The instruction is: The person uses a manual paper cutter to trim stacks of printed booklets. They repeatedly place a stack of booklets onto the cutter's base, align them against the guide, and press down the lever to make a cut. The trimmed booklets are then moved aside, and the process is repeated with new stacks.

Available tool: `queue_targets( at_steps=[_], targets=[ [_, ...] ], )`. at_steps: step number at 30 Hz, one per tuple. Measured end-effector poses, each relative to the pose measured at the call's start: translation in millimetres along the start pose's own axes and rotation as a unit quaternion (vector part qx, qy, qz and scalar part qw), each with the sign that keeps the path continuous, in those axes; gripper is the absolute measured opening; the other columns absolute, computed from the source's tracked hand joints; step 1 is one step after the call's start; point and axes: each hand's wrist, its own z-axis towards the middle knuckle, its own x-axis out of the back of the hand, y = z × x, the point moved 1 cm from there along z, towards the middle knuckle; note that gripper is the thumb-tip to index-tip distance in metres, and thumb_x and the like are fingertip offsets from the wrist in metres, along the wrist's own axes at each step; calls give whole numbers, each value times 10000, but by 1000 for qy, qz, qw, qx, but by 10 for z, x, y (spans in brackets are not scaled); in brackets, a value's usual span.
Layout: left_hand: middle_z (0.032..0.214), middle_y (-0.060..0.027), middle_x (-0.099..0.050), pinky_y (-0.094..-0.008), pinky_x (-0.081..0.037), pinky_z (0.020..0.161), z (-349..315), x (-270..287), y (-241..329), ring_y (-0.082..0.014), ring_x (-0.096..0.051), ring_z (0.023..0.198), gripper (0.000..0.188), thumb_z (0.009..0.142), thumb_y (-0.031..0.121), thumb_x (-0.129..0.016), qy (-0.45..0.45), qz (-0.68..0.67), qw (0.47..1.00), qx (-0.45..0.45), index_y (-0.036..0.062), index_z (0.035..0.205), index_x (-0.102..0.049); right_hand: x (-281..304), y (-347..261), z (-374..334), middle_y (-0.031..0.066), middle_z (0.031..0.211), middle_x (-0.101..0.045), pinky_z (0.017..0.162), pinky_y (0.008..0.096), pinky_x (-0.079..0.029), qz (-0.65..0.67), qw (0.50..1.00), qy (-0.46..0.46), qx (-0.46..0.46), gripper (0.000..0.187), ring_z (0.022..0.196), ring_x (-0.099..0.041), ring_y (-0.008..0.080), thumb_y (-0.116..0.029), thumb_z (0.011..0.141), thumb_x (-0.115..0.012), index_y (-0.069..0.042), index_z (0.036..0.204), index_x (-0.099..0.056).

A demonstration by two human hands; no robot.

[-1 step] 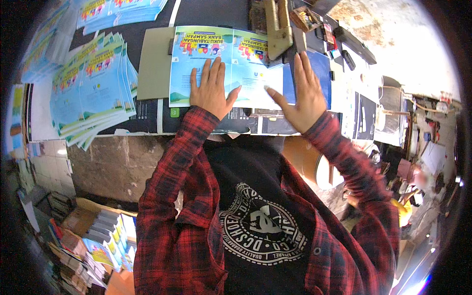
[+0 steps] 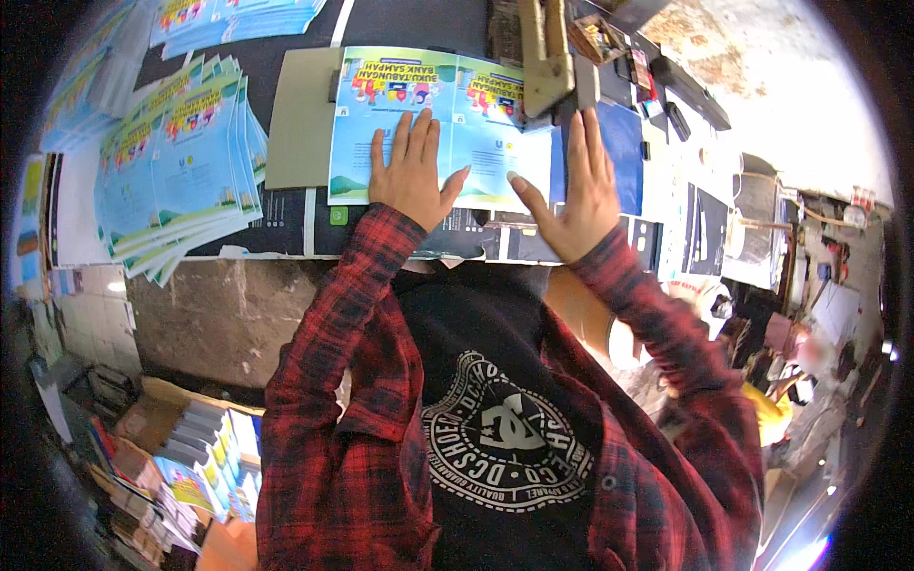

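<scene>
Dark worktable [image 2: 405, 24] across the top, white strips dividing it, pale front edge. Below that edge: rough grey-brown concrete surface [image 2: 214, 314], stained; can't tell wall or floor. Pale tiles [image 2: 95, 328] at left. Upper right, stained whitish surface [image 2: 687, 33], washed out by strong light farther right. Tan rounded furniture piece [image 2: 583, 303] under the table, type unclear. Right side cluttered, small detail blurred. Glare [image 2: 809, 554] at lower right.

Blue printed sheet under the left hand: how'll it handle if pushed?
The sheet is probably light and floppy: it looks paper-thin, like the fanned sheets at left. Lying flat, it should slide rather than tip, though the left hand on it may resist.
</scene>
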Motion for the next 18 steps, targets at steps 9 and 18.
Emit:
queue_targets(
  at_steps=[9,18],
  targets=[
    [1535,-86,-328,-545,-145,1151,-45,-38,-40,-261,-263,1440,748,906,572,-497,-5,15,1000,15,23,1410,-431,-530,-33,-150,348,1502,-236,1112,503,-303,-10,997,80,-4,915,1354,-306,505,-434,779,-732,80,1426,-340],
    [1541,-96,-320,-540,-153,1151,-20,-39,-4,-264,-266,1436,744,907,575,-494,-5,35,999,6,24,1403,-433,457,188,236,312,1381,-432,997,398,-415,158,985,-63,-19,775,1213,-503,400,-494,803,-683,64,1314,-513]
  ],
)
